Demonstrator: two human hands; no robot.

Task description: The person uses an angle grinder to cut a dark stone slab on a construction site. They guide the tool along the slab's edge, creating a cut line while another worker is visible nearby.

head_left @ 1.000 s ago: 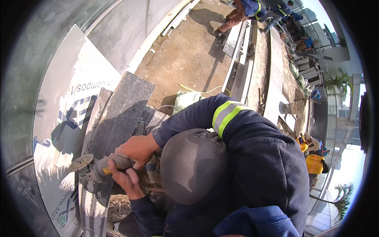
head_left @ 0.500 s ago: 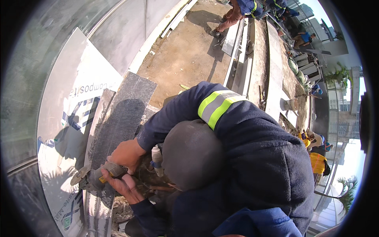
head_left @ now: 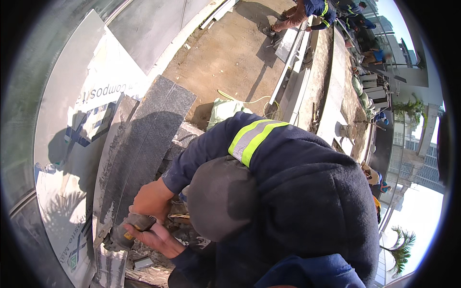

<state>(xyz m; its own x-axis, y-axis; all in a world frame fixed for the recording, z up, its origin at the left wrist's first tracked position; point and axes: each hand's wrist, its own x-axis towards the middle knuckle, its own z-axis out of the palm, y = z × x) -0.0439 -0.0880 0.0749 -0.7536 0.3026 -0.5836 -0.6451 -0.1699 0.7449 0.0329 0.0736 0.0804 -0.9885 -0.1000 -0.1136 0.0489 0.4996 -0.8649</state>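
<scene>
My right hand [head_left: 150,199] is closed over the rear of a dusty grey angle grinder [head_left: 126,234]. Below it, my left hand [head_left: 156,240] cups the grinder's body from the near side, thumb along the housing. The tool's head rests at or just above the edge of a long dark grey stone slab [head_left: 144,139]; I cannot tell if they touch. Its disc is mostly hidden now. A rounded grey shape, seemingly my bent knee [head_left: 221,199], stands beside my right forearm and hides part of the ground behind the hands.
A white printed composite panel [head_left: 62,192] leans along the glass wall at left. Beyond my arm lie a pale green sack [head_left: 223,111] and a yellow hose [head_left: 249,102]. Long metal profiles [head_left: 295,91] stretch away at right. Co-workers [head_left: 307,12] are at the far end.
My hands and the grinder have moved nearer along the slab, and the disc is now less visible. The view has shifted; the green sack and more of the yellow hose have come into sight.
</scene>
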